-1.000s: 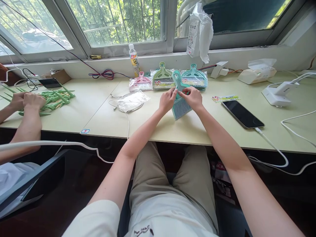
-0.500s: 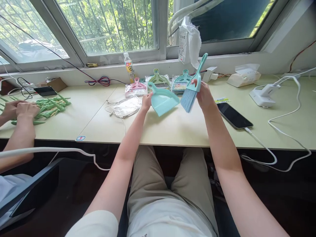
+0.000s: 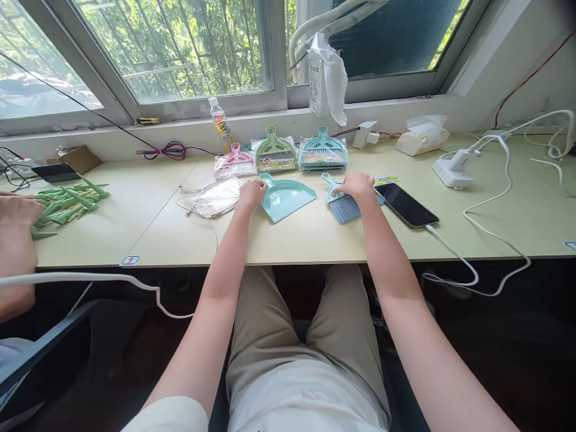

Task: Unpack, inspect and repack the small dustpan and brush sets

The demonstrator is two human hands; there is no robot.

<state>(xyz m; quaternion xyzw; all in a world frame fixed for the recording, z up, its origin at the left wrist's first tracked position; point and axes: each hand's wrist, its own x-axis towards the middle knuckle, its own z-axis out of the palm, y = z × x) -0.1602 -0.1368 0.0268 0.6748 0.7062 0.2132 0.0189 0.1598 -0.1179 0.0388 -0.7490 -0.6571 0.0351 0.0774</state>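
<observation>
A light teal dustpan (image 3: 288,200) lies on the desk, its handle toward the back left. My left hand (image 3: 252,192) is closed at the dustpan's left side, near the handle; the fingertips are partly hidden. To the right, a small hand brush (image 3: 342,207) with blue-grey bristles rests on the desktop, its teal handle pointing back left. My right hand (image 3: 359,183) is closed over the brush's head from above. Behind them stand bagged dustpan-and-brush sets in pink (image 3: 234,161), green (image 3: 275,153) and teal (image 3: 323,151).
A black phone (image 3: 407,205) on a white cable lies right of the brush. A white charger block (image 3: 452,173) and a tissue pack (image 3: 422,135) stand farther right. Bagged cable (image 3: 218,197) lies left. A co-worker's hand (image 3: 18,210) is beside green pieces (image 3: 72,201).
The brush has come down from upright in the air onto the desk, its handle now leaning left. The dustpan has lowered onto the desktop. The view has shifted right.
</observation>
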